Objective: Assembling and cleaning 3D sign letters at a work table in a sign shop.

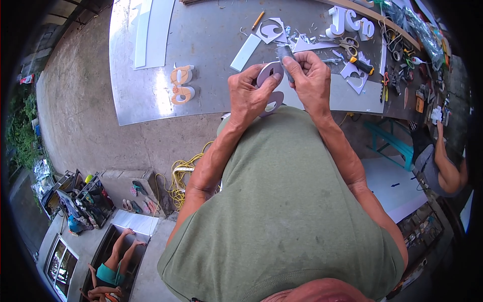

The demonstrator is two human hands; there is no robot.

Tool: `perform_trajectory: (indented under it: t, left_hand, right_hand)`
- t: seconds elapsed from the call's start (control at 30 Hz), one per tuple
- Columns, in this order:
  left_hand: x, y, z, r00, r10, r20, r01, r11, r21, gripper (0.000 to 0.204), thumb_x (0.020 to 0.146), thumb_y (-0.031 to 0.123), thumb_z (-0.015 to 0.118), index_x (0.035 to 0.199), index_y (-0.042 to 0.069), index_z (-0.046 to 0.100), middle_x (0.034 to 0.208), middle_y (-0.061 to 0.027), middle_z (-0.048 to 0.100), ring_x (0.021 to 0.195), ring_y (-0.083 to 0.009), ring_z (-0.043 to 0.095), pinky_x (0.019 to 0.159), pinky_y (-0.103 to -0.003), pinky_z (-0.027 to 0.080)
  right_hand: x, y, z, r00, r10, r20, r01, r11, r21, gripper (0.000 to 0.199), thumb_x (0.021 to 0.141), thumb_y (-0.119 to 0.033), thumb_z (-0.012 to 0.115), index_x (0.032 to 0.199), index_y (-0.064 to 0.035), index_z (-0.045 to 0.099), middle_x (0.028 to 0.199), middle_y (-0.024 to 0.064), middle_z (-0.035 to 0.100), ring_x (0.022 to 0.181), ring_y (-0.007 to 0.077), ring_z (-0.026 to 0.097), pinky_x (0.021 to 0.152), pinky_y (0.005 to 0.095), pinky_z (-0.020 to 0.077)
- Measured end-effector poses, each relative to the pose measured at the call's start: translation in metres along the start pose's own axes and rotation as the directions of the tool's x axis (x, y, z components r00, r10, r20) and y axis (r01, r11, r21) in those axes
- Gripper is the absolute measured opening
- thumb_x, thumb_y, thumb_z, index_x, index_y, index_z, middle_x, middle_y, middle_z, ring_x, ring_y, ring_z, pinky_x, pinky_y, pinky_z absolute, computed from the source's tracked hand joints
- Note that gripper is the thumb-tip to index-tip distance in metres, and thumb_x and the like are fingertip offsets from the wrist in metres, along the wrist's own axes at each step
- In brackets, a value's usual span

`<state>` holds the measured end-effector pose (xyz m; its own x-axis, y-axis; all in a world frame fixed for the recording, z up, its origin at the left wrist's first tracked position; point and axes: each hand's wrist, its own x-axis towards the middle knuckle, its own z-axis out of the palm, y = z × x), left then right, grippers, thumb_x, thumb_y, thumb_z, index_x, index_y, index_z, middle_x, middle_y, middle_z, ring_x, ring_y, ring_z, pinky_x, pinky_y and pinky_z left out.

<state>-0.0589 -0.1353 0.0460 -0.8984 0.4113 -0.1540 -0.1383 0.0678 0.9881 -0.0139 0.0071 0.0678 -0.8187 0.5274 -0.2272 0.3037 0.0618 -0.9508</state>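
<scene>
At metal table [214, 55], left fingers [267, 85] pinching looped cutout [279, 99], right fingers [294, 67] gripping grey block [285, 52]; white letters [352, 23] beyond.

Left grip [246, 95] holds pale holed cutout [262, 76]; right grip [312, 80], grey strip [285, 54]. Orange pencil [258, 20] on table [211, 65].
</scene>
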Motion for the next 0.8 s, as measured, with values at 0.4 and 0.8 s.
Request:
perform_trajectory:
  t: [0.4, 0.8]
  left_hand:
    - [0.003, -0.013, -0.005, 0.992, 0.121, 0.048, -0.128, 0.968, 0.217, 0.013, 0.081, 0.009, 0.075, 0.091, 0.000, 0.073, 0.072, -0.0085, 0.067, 0.061, -0.0106, 0.059, 0.053, -0.028, 0.046]
    - [0.011, -0.019, -0.017, 0.955, -0.247, 0.167, 0.298, 0.779, -0.552, 0.023, 0.091, 0.012, 0.069, 0.110, -0.001, 0.066, 0.090, -0.0116, 0.073, 0.073, -0.0111, 0.068, 0.059, -0.023, 0.053]
  right_hand:
    - [-0.019, -0.002, 0.008, 0.985, -0.140, 0.105, 0.142, 0.990, -0.020, 0.017, 0.094, -0.015, 0.069, 0.091, 0.0005, 0.064, 0.071, 0.0002, 0.061, 0.058, 0.0051, 0.054, 0.049, 0.0207, 0.0426]
    - [0.006, 0.017, -0.028, 1.000, 0.019, 0.017, -0.024, 0.942, 0.336, 0.023, 0.092, -0.024, 0.073, 0.094, -0.0028, 0.064, 0.073, 0.0002, 0.062, 0.056, 0.0053, 0.055, 0.045, 0.0196, 0.0416]
